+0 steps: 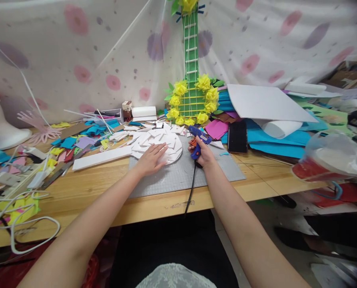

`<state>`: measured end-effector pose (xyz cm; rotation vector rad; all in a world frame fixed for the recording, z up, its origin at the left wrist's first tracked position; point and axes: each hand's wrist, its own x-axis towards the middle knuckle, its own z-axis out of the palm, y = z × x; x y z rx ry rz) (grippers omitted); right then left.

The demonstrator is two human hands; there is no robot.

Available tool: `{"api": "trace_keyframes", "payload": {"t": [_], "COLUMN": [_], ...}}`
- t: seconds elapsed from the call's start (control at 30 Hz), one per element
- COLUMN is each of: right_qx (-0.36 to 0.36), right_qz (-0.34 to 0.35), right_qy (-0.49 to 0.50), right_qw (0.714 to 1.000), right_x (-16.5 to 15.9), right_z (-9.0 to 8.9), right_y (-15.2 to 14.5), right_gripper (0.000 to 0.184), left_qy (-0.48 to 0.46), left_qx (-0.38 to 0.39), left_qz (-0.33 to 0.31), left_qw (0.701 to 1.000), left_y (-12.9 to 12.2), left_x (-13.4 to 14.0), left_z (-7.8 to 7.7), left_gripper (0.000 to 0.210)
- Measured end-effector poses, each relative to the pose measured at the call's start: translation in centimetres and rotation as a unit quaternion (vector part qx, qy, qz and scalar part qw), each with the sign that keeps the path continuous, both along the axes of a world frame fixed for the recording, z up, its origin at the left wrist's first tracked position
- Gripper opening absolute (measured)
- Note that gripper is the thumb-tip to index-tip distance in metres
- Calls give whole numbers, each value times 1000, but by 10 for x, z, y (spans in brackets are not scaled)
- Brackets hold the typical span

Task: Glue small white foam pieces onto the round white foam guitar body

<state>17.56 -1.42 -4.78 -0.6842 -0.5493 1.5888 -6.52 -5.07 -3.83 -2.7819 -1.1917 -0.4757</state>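
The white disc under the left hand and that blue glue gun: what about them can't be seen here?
Head view only:
- white foam disc: the left hand covers its near-left part.
- blue glue gun: the right hand hides its grip and trigger.
- black cord: drops behind the table edge.
- glue on the pieces: too small to tell.

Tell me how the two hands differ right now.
The left hand lies flat, fingers spread, on the white foam disc; the right hand is closed around the blue glue gun. The left sits on the disc, the right beside it. Both are bare and over the grey cutting mat.
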Motion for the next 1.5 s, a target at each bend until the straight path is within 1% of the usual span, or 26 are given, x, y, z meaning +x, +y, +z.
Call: {"api": "trace_keyframes", "payload": {"t": [0.07, 0.17, 0.23, 0.3, 0.47, 0.67, 0.87, 1.1, 1.33, 1.43, 1.5], "right_qx": [1, -1, -1, -3, -6, 3, 5, 6, 2, 1, 3], "right_qz": [-1, 0, 2, 4, 2, 13, 13, 15, 14, 15, 17], "right_qy": [2, -5, -8, -8, -8, -8, -18, -3, 4, 1, 2], "right_qw": [1000, 1000, 1000, 1000, 1000, 1000, 1000, 1000, 1000, 1000, 1000], "right_x": [0, 0, 0, 0, 0, 1, 0, -1, -1, -1, -1], "right_z": [0, 1, 2, 3, 2, 0, 1, 2, 1, 2, 2], "right_y": [0, -1, -2, -2, -2, -1, -2, -3, -3, -4, -4], "right_gripper": [23, 24, 25, 25, 25, 26, 26, 27, 26, 28, 29], "left_qy": [-2, -13, -16, -10, 20, 21, 23, 25, 16, 14, -2], "left_qx": [-23, -42, -35, -18, 17, 4, -10, 23, 45, 30, 7], "left_qz": [6, 61, 96, 113, 111, 123, 127, 128, 157, 170, 187], "left_qw": [1000, 997, 995, 993, 993, 992, 992, 991, 986, 985, 982], "left_y": [7, 17, 20, 20, 18, 19, 20, 20, 16, 13, 14], "left_x": [7, 16, 22, 26, 32, 32, 32, 32, 34, 38, 38], "left_z": [-1, -6, -8, -10, -17, -24, -23, -26, -25, -21, -12], "left_gripper": [55, 51, 51, 50, 50, 50, 50, 51, 51, 53, 55]}}
